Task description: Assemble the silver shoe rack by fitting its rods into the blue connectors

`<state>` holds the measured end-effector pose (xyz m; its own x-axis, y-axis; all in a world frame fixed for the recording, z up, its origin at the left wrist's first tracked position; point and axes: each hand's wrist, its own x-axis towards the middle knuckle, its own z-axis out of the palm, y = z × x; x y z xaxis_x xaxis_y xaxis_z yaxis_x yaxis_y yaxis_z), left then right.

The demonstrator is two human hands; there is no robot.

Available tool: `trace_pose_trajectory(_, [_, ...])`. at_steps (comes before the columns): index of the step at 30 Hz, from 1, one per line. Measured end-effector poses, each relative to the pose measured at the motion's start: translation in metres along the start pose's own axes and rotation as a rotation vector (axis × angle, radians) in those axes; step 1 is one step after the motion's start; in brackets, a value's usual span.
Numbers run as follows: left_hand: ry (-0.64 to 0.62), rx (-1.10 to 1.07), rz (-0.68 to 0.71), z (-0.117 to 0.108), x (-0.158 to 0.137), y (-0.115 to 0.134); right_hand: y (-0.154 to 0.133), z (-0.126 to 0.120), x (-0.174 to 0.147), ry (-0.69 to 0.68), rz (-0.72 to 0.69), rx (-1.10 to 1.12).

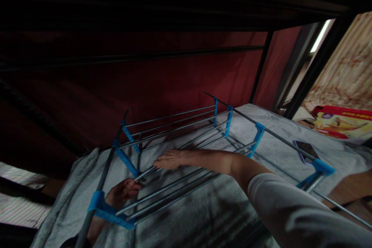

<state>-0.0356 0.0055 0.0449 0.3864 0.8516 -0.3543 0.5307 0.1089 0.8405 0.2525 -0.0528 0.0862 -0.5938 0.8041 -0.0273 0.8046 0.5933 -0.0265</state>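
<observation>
A rack of grey metal tubes and blue plastic connectors lies across a pale grey blanket (250,192). My left hand (123,192), at the rack's left end, pinches the end of a metal tube (147,173) close to a blue connector (127,162). Further along that tube is my right hand (170,159), its fingers closed over it from above; their undersides are hidden. My right forearm reaches across the rack's middle. Another blue connector (113,213) sits nearer me, beside my left wrist, with several tubes running from it to the right.
Dark bed-frame bars (263,66) stand around the blanket, with a dark red cloth (174,81) hanging behind. A phone (306,151) lies beyond the rack's right side. A red and yellow box (344,122) is at the far right, before a patterned curtain (345,66).
</observation>
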Motion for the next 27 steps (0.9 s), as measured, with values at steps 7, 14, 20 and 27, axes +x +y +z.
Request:
trace_pose_trajectory(7, [0.069,-0.278,0.086,-0.004,-0.016,0.039,-0.001,-0.028,-0.003,0.115,0.021,-0.049])
trace_pose_trajectory(14, [0.055,-0.374,0.199,-0.007,-0.003,0.051,0.004,-0.041,0.003,0.142,0.047,-0.002])
trace_pose_trajectory(20, [0.026,-0.318,0.235,-0.010,-0.002,0.059,-0.019,-0.054,0.035,0.150,0.011,0.058])
trace_pose_trajectory(27, [0.086,-0.216,0.196,-0.013,0.012,0.061,-0.025,-0.046,0.073,0.157,0.018,0.213])
